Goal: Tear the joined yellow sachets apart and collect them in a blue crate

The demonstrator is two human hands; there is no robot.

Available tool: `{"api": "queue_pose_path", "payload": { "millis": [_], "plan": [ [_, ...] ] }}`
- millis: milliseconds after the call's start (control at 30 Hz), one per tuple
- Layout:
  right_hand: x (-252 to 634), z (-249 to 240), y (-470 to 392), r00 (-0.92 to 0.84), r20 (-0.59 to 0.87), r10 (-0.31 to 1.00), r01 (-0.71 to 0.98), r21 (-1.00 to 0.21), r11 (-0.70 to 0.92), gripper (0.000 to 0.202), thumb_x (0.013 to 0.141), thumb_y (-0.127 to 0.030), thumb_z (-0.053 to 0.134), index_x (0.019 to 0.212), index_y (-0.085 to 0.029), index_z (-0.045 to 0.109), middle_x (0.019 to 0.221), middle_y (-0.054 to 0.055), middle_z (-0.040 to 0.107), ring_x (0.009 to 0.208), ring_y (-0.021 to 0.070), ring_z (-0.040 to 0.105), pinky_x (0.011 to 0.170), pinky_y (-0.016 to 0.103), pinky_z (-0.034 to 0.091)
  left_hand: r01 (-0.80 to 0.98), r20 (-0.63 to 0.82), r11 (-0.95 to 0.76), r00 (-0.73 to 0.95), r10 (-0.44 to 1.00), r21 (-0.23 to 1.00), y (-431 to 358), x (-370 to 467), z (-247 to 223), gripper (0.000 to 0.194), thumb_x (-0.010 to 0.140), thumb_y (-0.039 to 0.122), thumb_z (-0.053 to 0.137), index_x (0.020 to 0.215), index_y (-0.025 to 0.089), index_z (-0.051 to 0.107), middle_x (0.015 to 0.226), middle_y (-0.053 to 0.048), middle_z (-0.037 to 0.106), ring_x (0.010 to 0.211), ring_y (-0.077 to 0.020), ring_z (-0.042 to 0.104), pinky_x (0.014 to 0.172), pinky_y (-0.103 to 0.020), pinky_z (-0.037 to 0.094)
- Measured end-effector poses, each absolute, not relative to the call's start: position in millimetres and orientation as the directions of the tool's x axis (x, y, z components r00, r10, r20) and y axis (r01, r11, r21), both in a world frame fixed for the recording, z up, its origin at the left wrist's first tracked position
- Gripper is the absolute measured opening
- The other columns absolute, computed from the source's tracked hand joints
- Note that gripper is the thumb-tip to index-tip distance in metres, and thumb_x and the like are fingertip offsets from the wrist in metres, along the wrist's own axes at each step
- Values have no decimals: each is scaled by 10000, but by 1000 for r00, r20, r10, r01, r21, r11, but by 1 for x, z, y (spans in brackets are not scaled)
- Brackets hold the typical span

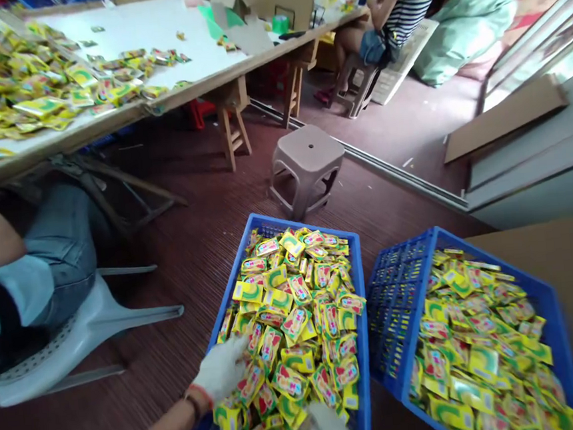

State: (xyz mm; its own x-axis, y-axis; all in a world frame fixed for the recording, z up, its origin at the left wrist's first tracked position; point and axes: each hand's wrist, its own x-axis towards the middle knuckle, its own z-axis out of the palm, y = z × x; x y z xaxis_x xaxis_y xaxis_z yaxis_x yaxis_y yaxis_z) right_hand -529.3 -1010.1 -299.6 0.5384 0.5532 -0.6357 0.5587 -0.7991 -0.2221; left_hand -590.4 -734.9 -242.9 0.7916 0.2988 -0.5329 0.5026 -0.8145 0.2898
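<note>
A blue plastic basket (359, 289) heaped with small yellow packets (296, 321) stands on the floor in front of me. My left hand (222, 370), in a whitish glove, rests at the heap's left side, its fingertips against packets; what its fingers hold, if anything, is hidden. At the bottom of the view my right hand (329, 429), also gloved, touches the near packets and is blurred, so its fingers are hard to make out. To the right, a second blue basket (408, 311) holds more yellow packets (484, 351).
A brown plastic stool (311, 149) stands beyond the baskets. A long table (149, 26) with piled packets runs across the upper left. One person sits on a pale chair (89, 312) at left, another on a stool (359, 78) farther back. Cardboard (563, 278) is at the right.
</note>
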Motion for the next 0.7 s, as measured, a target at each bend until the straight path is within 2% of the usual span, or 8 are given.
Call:
{"api": "queue_pose_path", "payload": {
  "millis": [167, 233, 300, 367, 433, 500, 600, 700],
  "plan": [
    [-373, -299, -1012, 857, -179, 484, 440, -236, -867, 469, 803, -110, 358, 1260, -109, 463, 1344, 144, 427, 1216, 221, 420, 989, 331, 353, 262, -145, -901, 964, 225, 346, -744, -419, -242, 457, 794, 216, 455, 1250, 253, 450, 1345, -111, 377, 1249, -258, 336, 1035, -422, 267],
    [-321, -304, -1009, 842, -167, 512, 488, -169, -857, 532, 758, -110, 437, 1289, -97, 427, 1385, 169, 360, 1253, 278, 357, 999, 405, 312, 97, -10, -951, 995, 99, 293, -753, -365, -257, 525, 751, 186, 512, 1263, 266, 431, 1405, -130, 291, 1308, -295, 227, 1046, -504, 186],
    [-291, -314, -1007, 768, -250, 590, 567, -162, -807, 603, 692, -121, 533, 1286, -131, 432, 1334, 158, 435, 1261, 333, 318, 1012, 513, 222, 12, -1, -971, 1000, 13, 240, -751, -328, -277, 562, 723, 212, 559, 1265, 280, 425, 1432, -132, 245, 1321, -338, 167, 1018, -597, 120],
    [-282, -324, -1009, 719, -294, 629, 603, -186, -776, 585, 653, -121, 575, 1230, -153, 486, 1240, 130, 531, 1255, 321, 321, 1037, 524, 139, 40, -80, -976, 997, 23, 216, -735, -310, -299, 548, 729, 268, 570, 1258, 307, 431, 1413, -121, 289, 1303, -362, 186, 970, -657, 115],
    [-288, -328, -1013, 720, -305, 624, 593, -196, -781, 508, 673, -127, 563, 1179, -136, 519, 1155, 133, 581, 1210, 303, 376, 1049, 515, 96, 183, -169, -961, 974, 149, 205, -708, -309, -318, 479, 778, 315, 524, 1251, 314, 443, 1368, -117, 360, 1269, -364, 244, 928, -661, 185],
    [-297, -324, -1017, 735, -311, 602, 567, -205, -798, 425, 711, -129, 526, 1135, -116, 539, 1088, 140, 608, 1113, 281, 469, 1045, 495, 139, 330, -221, -922, 933, 285, 201, -677, -317, -329, 451, 828, 350, 457, 1269, 253, 437, 1294, -147, 433, 1209, -343, 332, 899, -604, 282],
    [-291, -313, -1012, 749, -317, 582, 523, -256, -813, 349, 765, -147, 471, 1107, -143, 541, 1054, 95, 624, 982, 199, 557, 958, 336, 341, 431, -246, -880, 891, 381, 198, -644, -325, -327, 474, 835, 376, 452, 1244, 137, 473, 1105, -182, 548, 1057, -290, 471, 861, -489, 369],
    [-257, -308, -983, 781, -304, 546, 463, -305, -832, 348, 838, -247, 405, 1175, -196, 477, 1054, 48, 621, 930, 155, 582, 803, 239, 438, 429, -177, -883, 900, 399, 191, -652, -317, -313, 456, 851, 389, 417, 1236, 153, 481, 1159, -170, 512, 1108, -289, 433, 906, -479, 333]
  ]
}}
